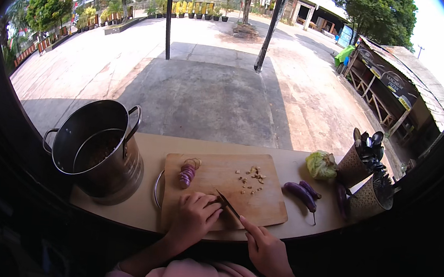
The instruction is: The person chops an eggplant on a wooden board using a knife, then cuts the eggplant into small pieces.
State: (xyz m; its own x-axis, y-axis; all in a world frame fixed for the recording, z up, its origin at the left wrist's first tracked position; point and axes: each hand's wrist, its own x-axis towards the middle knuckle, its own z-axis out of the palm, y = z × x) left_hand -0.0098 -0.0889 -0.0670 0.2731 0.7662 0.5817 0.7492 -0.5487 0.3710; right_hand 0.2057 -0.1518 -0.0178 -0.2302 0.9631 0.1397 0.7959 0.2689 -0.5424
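On the wooden cutting board [203, 165], my left hand [196, 213] is curled, its fingertips pressing on a dark piece of food [218, 202] that they mostly hide. My right hand [267, 246] grips a knife [229, 205], the forefinger stretched along it. Its blade slants toward the upper left, close beside my left fingertips. Beyond my left hand lies a sliced purple vegetable [186, 176], its slices fanned in a row. Small chopped pale pieces [256, 176] are scattered on the board's right half.
At left stands a deep metal pot [125, 173], some food dimly visible inside. Purple eggplants [300, 195] and a head of cabbage [320, 165] lie right of the board. Beside them are utensil holders [352, 166] with spoons and forks. The table's far edge [221, 143] faces a paved yard.
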